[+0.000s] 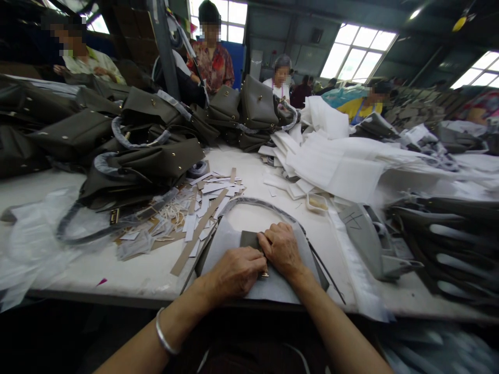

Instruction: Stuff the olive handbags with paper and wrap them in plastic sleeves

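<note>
A dark handbag (323, 278) lies at the table's front edge, its front covered by a pale protective sheet (222, 254). Its wrapped handle (257, 199) arches up on the far side. A dark olive tab (248, 238) crosses the sheet, with a small gold metal piece (265, 274) near its lower end. My left hand (237, 270) is closed on the tab beside the gold piece, wearing a silver bangle at the wrist. Just right of it and touching it, my right hand (281, 248) has its fingers curled over the tab. The fingertips of both are partly hidden.
Dark handbags (156, 166) are heaped at the left and back. Paper and card strips (206, 202) lie beyond my left hand. White foam sheets (335, 156), a small clear tub (317, 203) and a grey tape dispenser (366, 239) are at right. Several people work behind.
</note>
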Available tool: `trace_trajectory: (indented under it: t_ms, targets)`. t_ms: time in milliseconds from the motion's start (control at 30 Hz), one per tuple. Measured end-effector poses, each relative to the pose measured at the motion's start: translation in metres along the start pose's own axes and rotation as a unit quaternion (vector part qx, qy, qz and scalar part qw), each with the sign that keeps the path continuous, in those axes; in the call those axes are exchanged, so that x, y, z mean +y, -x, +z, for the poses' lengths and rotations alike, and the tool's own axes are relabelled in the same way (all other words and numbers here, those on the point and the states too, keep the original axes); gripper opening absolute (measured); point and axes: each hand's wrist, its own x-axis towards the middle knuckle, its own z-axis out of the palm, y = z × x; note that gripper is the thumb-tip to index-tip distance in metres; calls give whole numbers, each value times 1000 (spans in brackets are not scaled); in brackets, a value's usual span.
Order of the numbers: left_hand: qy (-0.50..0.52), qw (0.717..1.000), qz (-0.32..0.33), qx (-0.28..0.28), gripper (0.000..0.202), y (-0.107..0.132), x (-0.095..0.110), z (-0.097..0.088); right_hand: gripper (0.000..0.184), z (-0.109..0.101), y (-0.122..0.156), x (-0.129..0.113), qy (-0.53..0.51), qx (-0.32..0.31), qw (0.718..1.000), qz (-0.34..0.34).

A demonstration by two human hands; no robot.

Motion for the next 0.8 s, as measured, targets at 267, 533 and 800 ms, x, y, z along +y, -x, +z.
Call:
trace_trajectory:
  t_ms: [267, 533, 800]
  targets:
    - [-77, 994, -56, -60, 44, 26, 28, -12, 33, -1, 2, -1, -3, -2, 1000, 9]
    - [-133, 988, -69, -47, 66, 38, 29, 7, 32, 0, 2, 1, -25, 3, 1000, 14]
    - [-175, 983, -31, -46, 62, 36, 26, 15, 33, 3, 1, 3, -47, 10, 999, 15]
